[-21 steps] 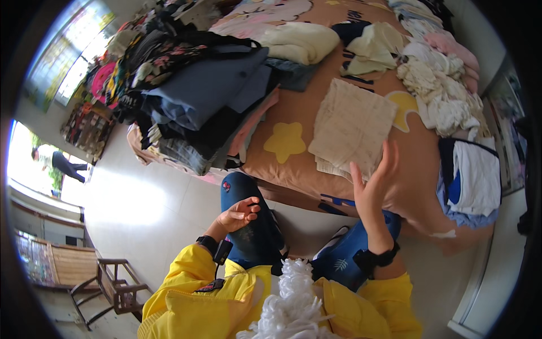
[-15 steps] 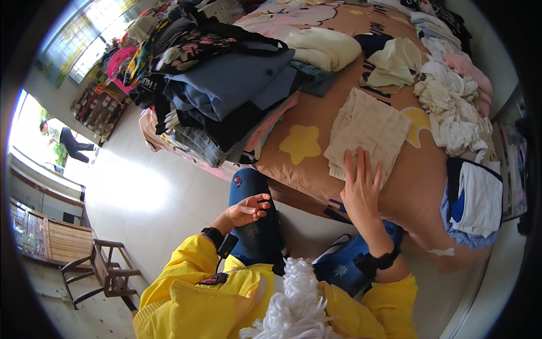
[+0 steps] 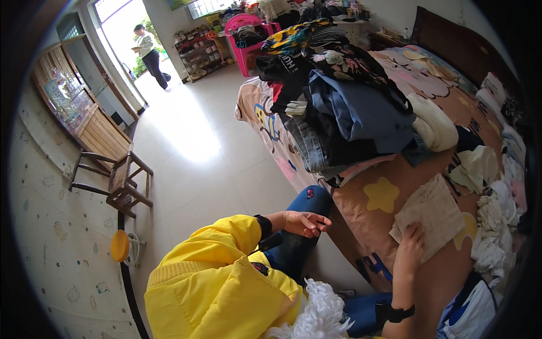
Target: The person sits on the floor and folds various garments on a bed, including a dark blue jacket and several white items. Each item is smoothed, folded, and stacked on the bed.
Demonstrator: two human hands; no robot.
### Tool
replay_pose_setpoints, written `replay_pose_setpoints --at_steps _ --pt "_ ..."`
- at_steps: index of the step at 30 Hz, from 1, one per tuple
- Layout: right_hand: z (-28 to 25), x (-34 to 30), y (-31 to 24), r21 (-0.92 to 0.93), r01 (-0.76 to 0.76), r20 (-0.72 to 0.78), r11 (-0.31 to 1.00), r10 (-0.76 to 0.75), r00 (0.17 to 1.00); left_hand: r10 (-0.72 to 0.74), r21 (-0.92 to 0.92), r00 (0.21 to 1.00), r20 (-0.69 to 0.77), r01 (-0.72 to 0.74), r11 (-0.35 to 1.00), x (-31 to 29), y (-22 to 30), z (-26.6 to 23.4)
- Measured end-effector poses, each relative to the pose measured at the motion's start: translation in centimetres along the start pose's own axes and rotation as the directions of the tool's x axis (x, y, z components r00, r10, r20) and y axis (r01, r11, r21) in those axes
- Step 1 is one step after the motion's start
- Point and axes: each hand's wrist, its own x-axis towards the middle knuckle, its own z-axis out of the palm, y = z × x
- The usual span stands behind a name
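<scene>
A folded beige cloth lies flat on the brown patterned bedding at the right. My right hand rests on its near edge, fingers bent and drawn together against the fabric; the fingertips are partly hidden. Over my knee, in blue trousers, hovers my left hand, palm turned upward. Its fingers are loosely curled and apart, with nothing visible in them. Beyond the cloth sits a crumpled cream garment.
A tall heap of clothes covers the bed's middle. White garments line its right side, with a white-and-blue pile nearer. At left stand a wooden chair and a yellow-topped stool. Another person is by the bright doorway.
My view has swung left, bringing more floor and the stool into sight. The right hand's fingers, stretched flat on the cloth before, are now bent. The left hand remains near my knee.
</scene>
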Motion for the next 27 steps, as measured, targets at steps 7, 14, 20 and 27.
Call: replay_pose_setpoints --at_steps 7,14,20,27 --pt "-0.6 -0.7 -0.4 0.176 -0.068 0.020 0.982 0.065 0.998 -0.056 -0.041 0.998 0.031 0.057 0.998 -0.2 0.5 -0.6" --pt "-1.1 -0.7 -1.2 0.055 -0.042 0.016 0.998 0.041 0.999 -0.081 -0.110 0.997 -0.006 0.079 0.991 -0.5 0.5 -1.0" --pt "-3.4 -0.6 -1.0 0.049 -0.005 0.088 0.999 0.000 0.996 -0.077 -0.127 0.997 -0.003 0.076 0.989 -0.6 0.6 -1.2" --pt "-3.3 3.5 9.6 0.856 -0.515 0.505 -0.053 0.307 0.807 -0.034 -0.078 0.999 0.009 0.035 0.996 -0.5 0.4 -1.5"
